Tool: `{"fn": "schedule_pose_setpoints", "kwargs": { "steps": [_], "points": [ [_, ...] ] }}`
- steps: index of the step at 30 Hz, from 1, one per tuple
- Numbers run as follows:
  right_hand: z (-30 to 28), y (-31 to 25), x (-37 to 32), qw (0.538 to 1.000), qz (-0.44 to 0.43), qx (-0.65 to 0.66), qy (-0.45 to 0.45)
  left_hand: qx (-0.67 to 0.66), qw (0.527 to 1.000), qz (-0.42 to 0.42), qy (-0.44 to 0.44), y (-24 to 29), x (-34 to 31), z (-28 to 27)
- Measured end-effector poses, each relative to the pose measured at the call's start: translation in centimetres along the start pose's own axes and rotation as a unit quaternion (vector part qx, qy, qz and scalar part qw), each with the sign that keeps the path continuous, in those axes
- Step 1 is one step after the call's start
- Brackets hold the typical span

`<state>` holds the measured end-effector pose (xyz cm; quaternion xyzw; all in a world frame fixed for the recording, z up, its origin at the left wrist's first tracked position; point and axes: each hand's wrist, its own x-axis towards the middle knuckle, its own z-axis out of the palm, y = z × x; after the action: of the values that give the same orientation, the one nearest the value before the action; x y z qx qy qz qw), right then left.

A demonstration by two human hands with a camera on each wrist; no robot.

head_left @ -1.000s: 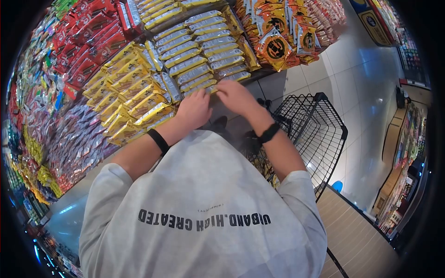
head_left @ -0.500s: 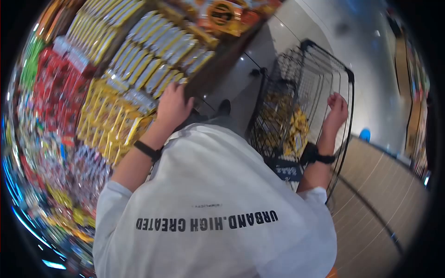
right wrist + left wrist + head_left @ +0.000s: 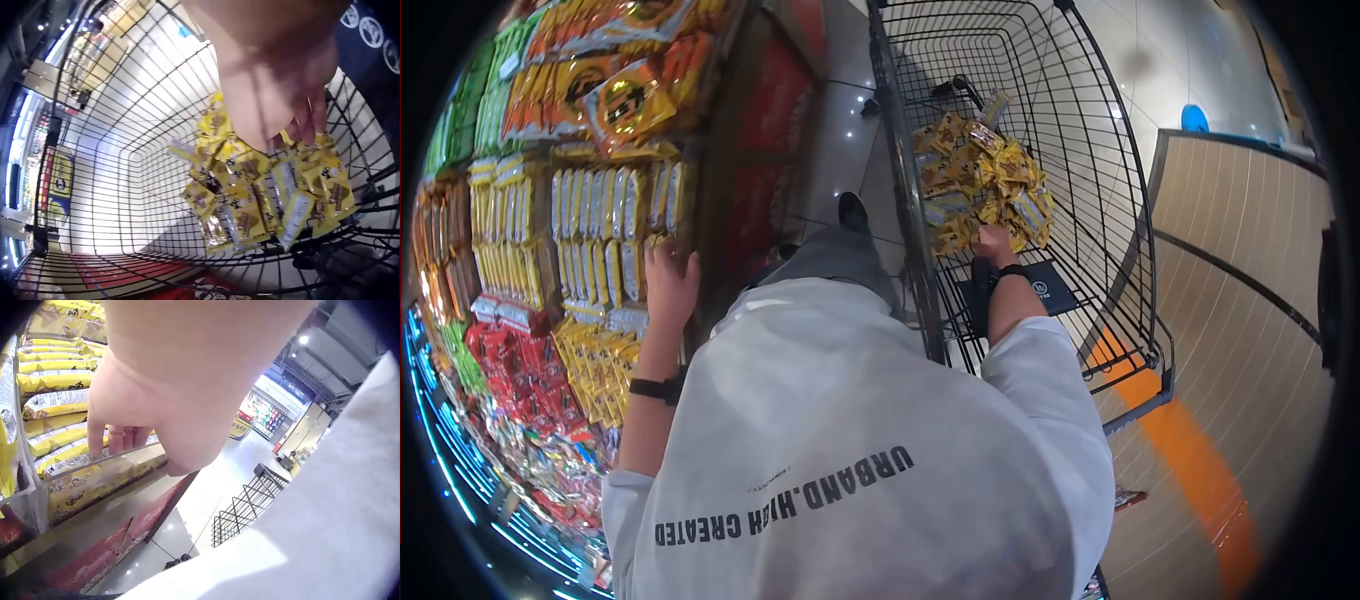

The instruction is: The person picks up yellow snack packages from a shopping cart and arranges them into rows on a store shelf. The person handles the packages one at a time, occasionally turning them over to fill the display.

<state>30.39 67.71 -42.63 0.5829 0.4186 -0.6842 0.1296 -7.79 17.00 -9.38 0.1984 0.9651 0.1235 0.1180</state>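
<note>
My left hand is at the edge of a display bin of upright yellow-and-silver packets. Seen from the left wrist, the hand straddles the clear bin wall: fingers hang bent over yellow packets, thumb outside, no packet visibly gripped. My right hand is low inside the black wire cart, over a heap of yellow packets. In the right wrist view, that hand's fingers hang loosely bent above the packets; the palm side is partly hidden.
Orange packets stand beyond the yellow bin, with red packets nearer on the left. A dark panel with white print lies at the cart's near end. Tiled floor shows between display and cart.
The view has turned toward the cart. My right hand has left the display and moved down into the cart, over the heap. My left hand has stayed by the bin's edge.
</note>
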Motion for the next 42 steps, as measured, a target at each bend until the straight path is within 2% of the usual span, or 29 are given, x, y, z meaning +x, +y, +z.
{"fn": "schedule_pose_setpoints", "kwargs": {
  "steps": [1,2,3,4,6,7,9,10,12,14,19,21,22,24,26,27,28,29,30,32,34,36,38,39,41,42],
  "points": [
    [-0.1,1.0,-0.1,0.98,-0.098,-0.173,0.013,0.007,1.0,-0.017,-0.007,0.4,0.1,-0.2],
    [0.3,2.2,-0.2,0.921,-0.19,-0.339,0.025,0.016,0.999,-0.035,-0.014,0.7,0.1,-0.3],
    [2.2,-0.1,-2.8,0.993,0.021,-0.065,0.099,0.012,0.999,-0.035,-0.011,0.8,0.0,-0.3],
    [1.4,0.6,-2.4,0.993,0.024,-0.059,0.099,0.015,0.999,-0.03,-0.014,0.8,0.1,-0.2],
    [-0.3,1.8,-2.0,0.99,0.005,0.126,0.064,0.038,0.998,-0.047,-0.019,0.5,0.3,-0.1],
    [-0.9,2.1,-1.5,0.989,0.007,0.131,0.065,0.012,0.998,-0.067,-0.004,0.4,0.3,0.1],
    [-1.9,2.0,-0.6,0.961,-0.002,0.202,0.19,0.015,0.996,-0.084,0.004,0.1,0.7,0.2],
    [-2.2,1.0,-1.4,0.96,0.0,0.204,0.192,0.015,0.994,-0.106,0.014,0.7,0.9,0.2],
    [-3.3,-1.5,-3.0,0.958,-0.033,0.256,0.123,0.013,0.995,-0.096,0.024,1.4,1.1,0.0],
    [-3.7,-2.8,-3.1,0.948,-0.035,0.282,0.141,0.02,0.997,-0.071,0.031,1.3,1.3,0.0],
    [-3.3,-5.2,-1.6,0.919,-0.038,0.358,0.159,0.035,0.996,-0.072,0.028,2.5,1.9,-0.9],
    [-2.8,-5.9,-0.2,0.914,-0.073,0.379,0.127,0.027,0.998,-0.046,0.03,2.1,2.1,-1.0],
    [-2.9,-5.7,0.8,0.919,-0.072,0.371,0.114,0.03,0.997,-0.059,0.038,2.1,2.0,-1.0],
    [-4.1,-4.2,3.8,0.89,-0.052,0.447,0.076,0.021,0.998,-0.055,0.014,2.3,1.8,-1.4],
    [-7.0,-0.5,9.7,0.863,-0.033,0.503,0.044,0.011,0.997,-0.076,0.015,3.4,1.8,-1.9],
    [-9.1,1.3,12.2,0.84,-0.035,0.538,-0.062,-0.002,0.996,-0.087,0.027,2.9,1.7,-1.5],
    [-6.1,-1.9,7.7,0.876,-0.11,0.47,-0.013,-0.036,0.994,-0.095,0.035,2.3,1.3,-1.3],
    [-7.8,-0.7,10.8,0.833,-0.044,0.551,-0.021,-0.029,0.994,-0.101,0.015,3.0,1.2,-1.9],
    [-8.5,0.7,12.0,0.868,-0.128,0.477,-0.057,-0.03,0.996,-0.074,0.037,3.1,1.0,-1.9],
    [-7.9,-2.3,9.7,0.844,0.031,0.529,0.082,-0.051,0.996,-0.067,0.032,2.5,0.6,-1.7],
    [-7.1,-4.1,5.7,0.888,0.019,0.437,0.14,-0.072,0.993,-0.081,0.038,2.5,0.3,-1.8],
    [-4.7,-6.3,2.1,0.882,-0.059,0.415,0.216,-0.093,0.991,-0.09,0.045,2.4,0.2,-1.9],
    [-4.5,-6.6,0.0,0.914,-0.098,0.335,0.208,-0.116,0.987,-0.099,0.049,2.3,-0.1,-2.4],
    [-4.0,-7.2,-0.8,0.916,-0.106,0.329,0.202,-0.135,0.985,-0.102,0.047,2.4,-0.2,-2.7],
    [-3.2,-8.7,-2.4,0.913,-0.084,0.264,0.301,-0.167,0.977,-0.122,0.043,2.4,-0.4,-3.0],
    [-2.8,-9.7,-3.1,0.914,-0.094,0.257,0.298,-0.175,0.975,-0.127,0.051,2.3,-0.6,-3.2]
  ]
}}
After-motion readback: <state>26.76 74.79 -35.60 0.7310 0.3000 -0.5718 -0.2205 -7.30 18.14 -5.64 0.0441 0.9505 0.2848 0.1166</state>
